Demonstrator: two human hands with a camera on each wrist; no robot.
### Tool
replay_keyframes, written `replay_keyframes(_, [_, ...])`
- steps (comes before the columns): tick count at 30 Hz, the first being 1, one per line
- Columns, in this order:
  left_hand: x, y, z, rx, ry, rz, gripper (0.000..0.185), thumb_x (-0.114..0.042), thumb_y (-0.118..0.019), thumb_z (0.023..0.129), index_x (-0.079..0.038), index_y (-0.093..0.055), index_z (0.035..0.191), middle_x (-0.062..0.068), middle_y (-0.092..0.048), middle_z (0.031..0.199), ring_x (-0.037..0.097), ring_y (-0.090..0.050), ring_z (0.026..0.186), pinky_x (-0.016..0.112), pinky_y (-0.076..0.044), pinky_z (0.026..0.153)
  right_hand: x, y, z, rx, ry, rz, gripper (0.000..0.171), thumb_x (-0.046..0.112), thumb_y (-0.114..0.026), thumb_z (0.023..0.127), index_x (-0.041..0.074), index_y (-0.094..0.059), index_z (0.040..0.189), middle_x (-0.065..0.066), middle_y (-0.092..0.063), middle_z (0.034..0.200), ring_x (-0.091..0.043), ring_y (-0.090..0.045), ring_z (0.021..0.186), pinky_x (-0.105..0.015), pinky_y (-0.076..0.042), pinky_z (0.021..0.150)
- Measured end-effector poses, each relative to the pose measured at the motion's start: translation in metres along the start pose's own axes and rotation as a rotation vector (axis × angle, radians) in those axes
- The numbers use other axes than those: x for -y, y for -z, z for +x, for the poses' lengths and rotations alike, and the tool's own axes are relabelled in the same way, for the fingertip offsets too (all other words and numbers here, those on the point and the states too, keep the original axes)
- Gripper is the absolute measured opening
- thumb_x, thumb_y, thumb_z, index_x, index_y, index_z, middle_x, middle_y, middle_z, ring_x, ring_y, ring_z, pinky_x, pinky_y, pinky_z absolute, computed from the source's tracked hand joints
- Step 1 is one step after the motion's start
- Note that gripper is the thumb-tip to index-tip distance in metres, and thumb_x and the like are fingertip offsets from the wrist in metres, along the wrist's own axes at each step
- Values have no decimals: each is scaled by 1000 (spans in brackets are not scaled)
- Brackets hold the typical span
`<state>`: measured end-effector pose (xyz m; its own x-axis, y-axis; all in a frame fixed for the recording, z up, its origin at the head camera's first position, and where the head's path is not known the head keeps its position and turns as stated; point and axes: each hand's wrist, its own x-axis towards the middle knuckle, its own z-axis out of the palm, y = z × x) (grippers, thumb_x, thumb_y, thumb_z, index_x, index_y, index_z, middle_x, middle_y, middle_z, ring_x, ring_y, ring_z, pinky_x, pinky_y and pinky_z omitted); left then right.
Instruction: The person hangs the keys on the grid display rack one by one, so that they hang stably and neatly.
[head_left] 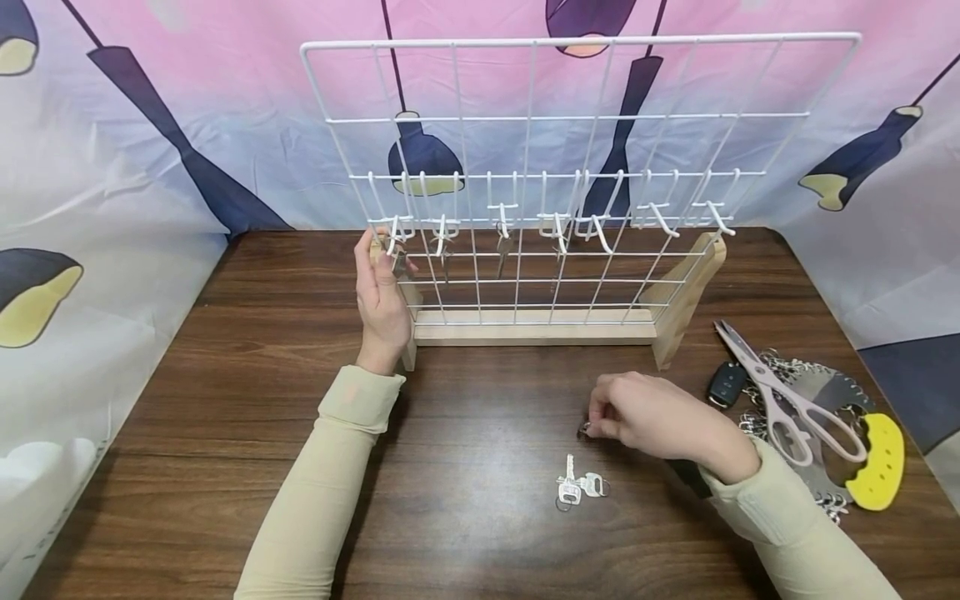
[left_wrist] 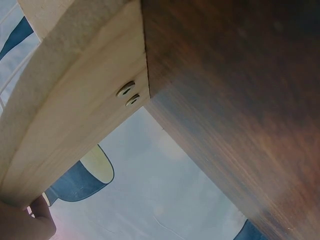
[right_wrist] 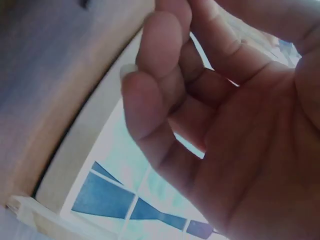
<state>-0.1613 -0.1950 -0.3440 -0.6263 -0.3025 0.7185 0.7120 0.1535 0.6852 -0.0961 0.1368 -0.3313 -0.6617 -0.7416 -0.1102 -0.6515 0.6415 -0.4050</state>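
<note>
A small key ring (head_left: 584, 429) is pinched at the right hand (head_left: 645, 415) fingertips, low on the bench (head_left: 262, 333) right of frame centre, so the grip is clamped on it; the key itself is mostly hidden. A loose bunch of keys (head_left: 576, 487) lies just below, apart from the hand. The left hand (head_left: 382, 296) is raised to the leftmost hook (head_left: 393, 232) of the white wire rack (head_left: 570, 179), centre frame, fingers at a hung key (head_left: 400, 262); whether that grip is clamped cannot be told. More keys are hung on neighbouring hooks, right-hand hooks bare. Scissors (head_left: 787, 392), car fob (head_left: 726, 383) and chains are parked at right edge.
</note>
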Motion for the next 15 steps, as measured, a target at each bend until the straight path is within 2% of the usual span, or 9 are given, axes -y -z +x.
replay_keyframes(6, [0, 0, 0, -2, 7, 11, 29, -9, -31, 103, 3, -44, 127, -1, -50, 94, 29, -50, 74, 24, -51, 67, -1, 11, -1, -105, 7, 107, 11, 24, -73, 88, 28, -65, 81, 19, -56, 79, -1, -50, 66, -24, -46, 59])
replay_keyframes(12, [0, 0, -1, -1, 6, 12, 29, -9, -30, 103, 3, -43, 127, -1, -50, 94, 35, -48, 74, 24, -51, 67, 1, 20, -1, -283, 45, 283, 4, 22, -72, 89, 23, -68, 89, 15, -61, 82, -4, -56, 72, -23, -51, 62])
replay_keyframes(15, [-1, 0, 0, -4, 2, 13, 29, -9, -30, 103, 3, -44, 127, 0, -50, 94, 33, -49, 74, 24, -51, 66, 4, 25, -1, -397, 34, 326, 6, 20, -73, 88, 24, -69, 90, 14, -61, 84, -6, -57, 74, -23, -51, 62])
